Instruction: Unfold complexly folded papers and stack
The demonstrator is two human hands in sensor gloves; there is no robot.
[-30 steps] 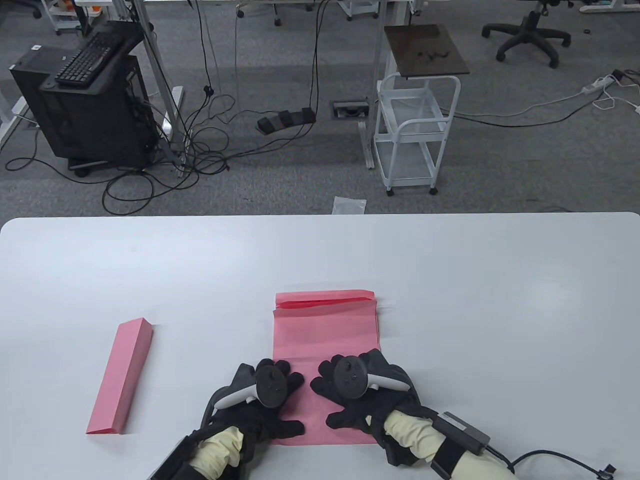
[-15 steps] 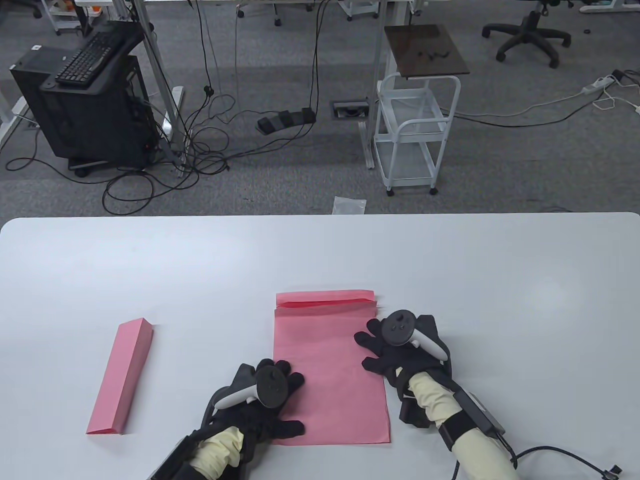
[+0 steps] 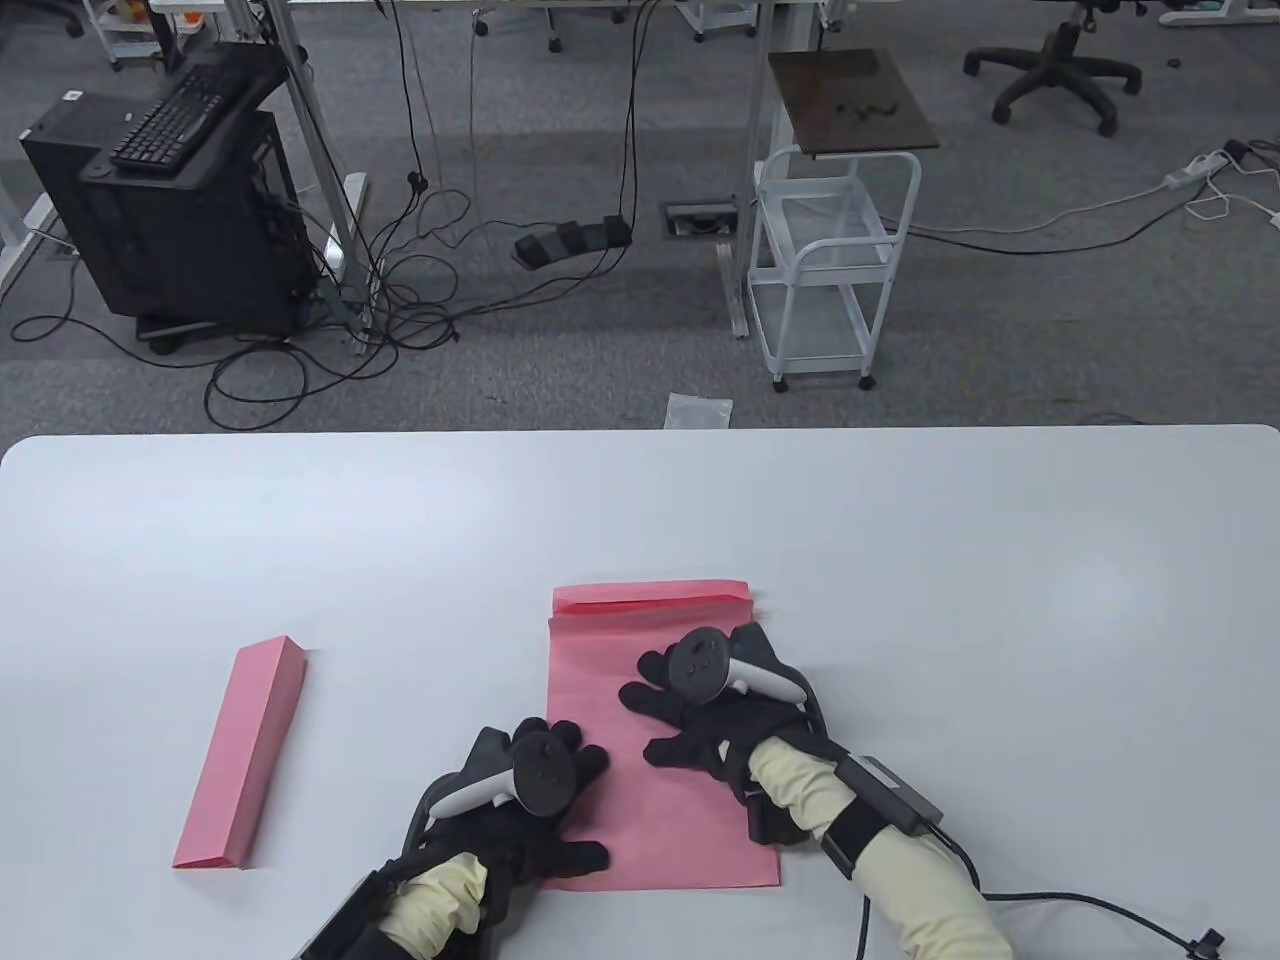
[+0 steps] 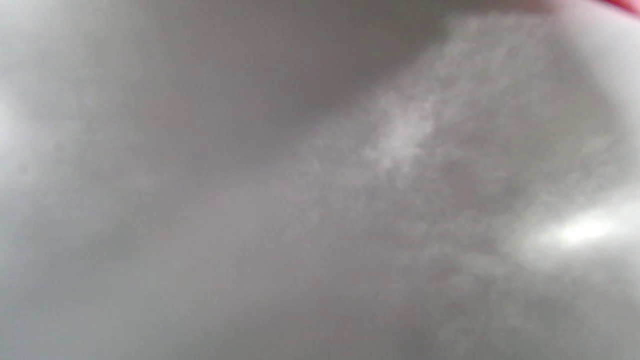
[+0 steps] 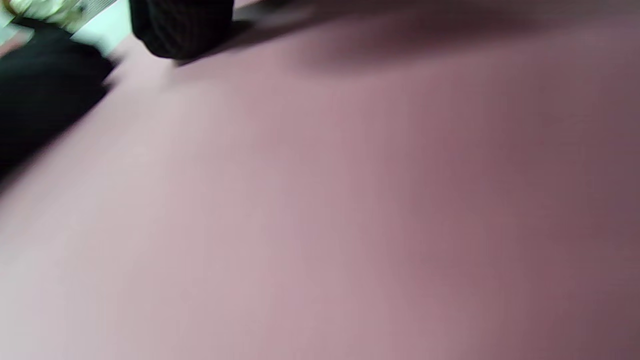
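A pink paper point(image 3: 600, 670) lies partly unfolded on the white table point(image 3: 900, 560), with a folded strip point(image 3: 650, 597) at its far end. My left hand point(image 3: 545, 795) rests flat on the paper's near left corner, fingers spread. My right hand point(image 3: 690, 705) lies flat on the paper's middle right, fingers spread and pointing left. A second pink paper point(image 3: 245, 755), folded into a long narrow strip, lies to the left, apart from both hands. The right wrist view is filled by pink paper point(image 5: 350, 200), with gloved fingers point(image 5: 180, 30) at the top. The left wrist view is a grey blur.
The table's far edge point(image 3: 640, 432) runs across the middle of the table view. Beyond it are the floor, a white cart point(image 3: 830, 260) and cables. A cable point(image 3: 1080, 905) trails from my right wrist over the table's near right.
My right hand went from the paper's near middle out to its right edge, then back left onto the paper's middle. My left hand and the folded strip stayed put.
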